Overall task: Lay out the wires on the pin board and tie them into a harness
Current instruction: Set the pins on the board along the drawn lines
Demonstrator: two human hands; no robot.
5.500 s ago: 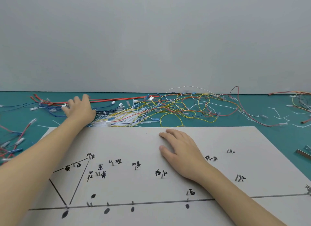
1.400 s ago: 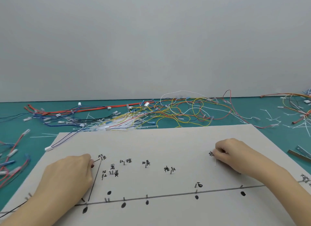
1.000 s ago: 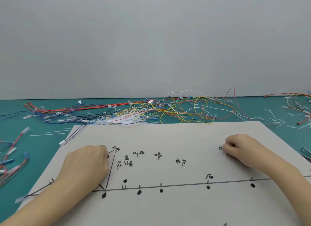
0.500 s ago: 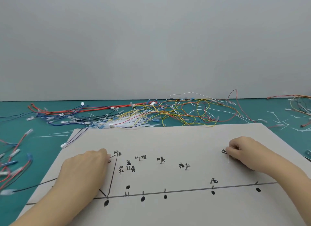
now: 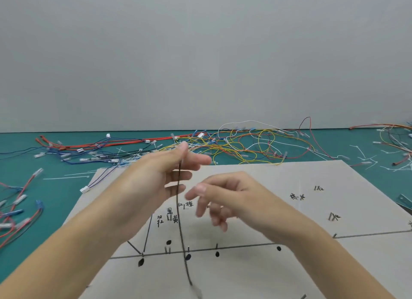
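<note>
The grey pin board [image 5: 263,274] lies in front of me, with short metal pins, handwritten labels and drawn black lines. My left hand [image 5: 153,178] is raised above its left half and pinches the top end of a black wire [image 5: 181,227] between thumb and forefinger. The wire hangs down in a curve across the board towards its near edge, where its lower end is blurred. My right hand [image 5: 225,198] hovers just right of the wire, its fingers loosely curled and blurred, with nothing visible in it.
A tangle of yellow, red, white and blue wires [image 5: 236,145] lies on the teal mat behind the board. A blue wire with a white connector [image 5: 84,189] reaches the board's left edge. Loose wires [image 5: 20,211] lie far left; cable ties [image 5: 365,160] and a metal ruler [image 5: 404,201] lie right.
Both hands have lifted off the board. My left hand rose with a black wire pinched in it. My right hand left the pin at the right and moved to the centre.
</note>
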